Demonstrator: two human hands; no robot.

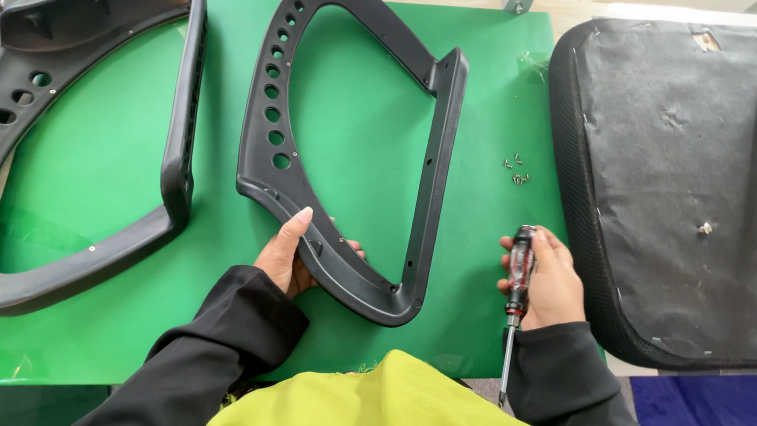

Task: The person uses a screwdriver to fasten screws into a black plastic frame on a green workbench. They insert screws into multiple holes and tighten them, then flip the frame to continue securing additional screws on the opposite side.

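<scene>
The left hand grips the near lower edge of a black plastic chair armrest frame lying flat on a green mat. The right hand is closed around a screwdriver with a red and black handle, its shaft pointing toward the near edge. A few small screws lie on the mat just beyond that hand. A second armrest frame rests to the left. On the right lies what appears to be an upturned black seat base.
</scene>
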